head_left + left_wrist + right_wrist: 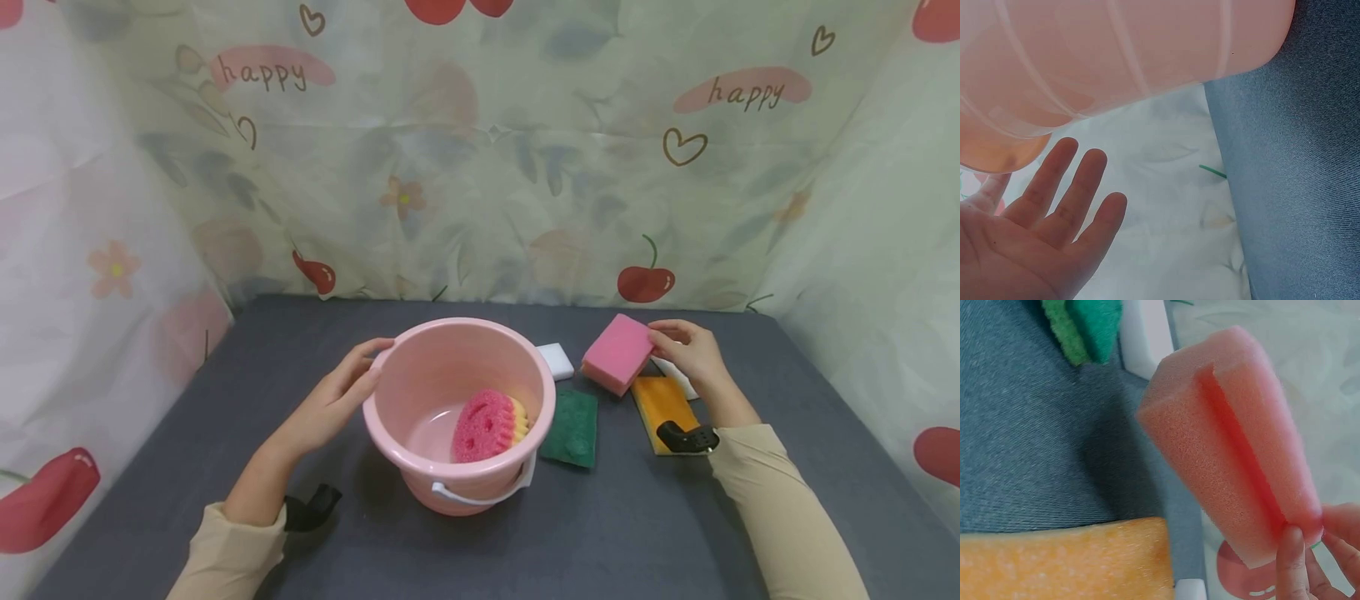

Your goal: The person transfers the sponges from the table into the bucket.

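Observation:
A pink bucket with a white handle stands on the dark table. Inside it lies a round pink-and-yellow sponge. My left hand is at the bucket's left rim, its fingertips at the edge. In the left wrist view, the fingers are mostly straight beside the bucket's wall; the thumb's contact is unclear. With thumb and fingertips, my right hand pinches one end of a pink block sponge, held above the table. A groove along this sponge shows in the right wrist view.
Right of the bucket lie a green scouring pad and a white block. Under the right wrist is a yellow-orange sponge, with another white piece partly hidden behind the hand. Patterned curtains surround the table.

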The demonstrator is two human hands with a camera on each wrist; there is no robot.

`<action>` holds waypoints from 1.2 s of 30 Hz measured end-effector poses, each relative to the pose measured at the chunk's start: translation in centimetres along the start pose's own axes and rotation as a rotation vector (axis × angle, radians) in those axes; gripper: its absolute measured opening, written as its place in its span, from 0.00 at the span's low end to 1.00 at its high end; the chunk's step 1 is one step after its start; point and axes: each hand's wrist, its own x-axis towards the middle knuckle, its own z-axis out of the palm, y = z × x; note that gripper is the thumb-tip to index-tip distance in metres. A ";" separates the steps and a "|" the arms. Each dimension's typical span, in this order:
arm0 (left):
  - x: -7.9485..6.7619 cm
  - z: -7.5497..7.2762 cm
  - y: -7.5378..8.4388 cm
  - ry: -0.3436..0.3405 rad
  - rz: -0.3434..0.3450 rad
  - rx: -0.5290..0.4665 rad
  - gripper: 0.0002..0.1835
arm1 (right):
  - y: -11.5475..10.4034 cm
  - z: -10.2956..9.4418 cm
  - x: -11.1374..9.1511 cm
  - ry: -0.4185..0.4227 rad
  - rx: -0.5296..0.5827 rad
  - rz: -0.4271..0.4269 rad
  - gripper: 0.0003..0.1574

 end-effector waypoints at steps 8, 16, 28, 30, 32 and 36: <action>0.0 0.0 0.0 -0.003 -0.003 0.000 0.23 | -0.5 -0.2 0.0 -0.004 0.041 -0.025 0.33; 0.0 0.0 -0.1 -0.005 0.003 -0.004 0.22 | -0.9 -0.3 -0.2 -0.001 0.073 -0.076 0.32; 0.0 0.0 -0.1 -0.002 -0.009 0.002 0.23 | -2.7 -0.4 -0.6 -0.012 0.106 -0.114 0.33; 0.1 0.0 -0.1 -0.001 -0.009 0.003 0.23 | -2.9 -0.3 -0.7 -0.014 0.110 -0.118 0.33; 0.1 0.0 -0.1 -0.002 -0.009 0.004 0.23 | -3.2 -0.3 -0.8 -0.017 0.114 -0.120 0.33; 0.1 0.0 -0.1 -0.002 -0.008 0.002 0.23 | -3.8 -0.2 -1.1 -0.028 0.123 -0.123 0.32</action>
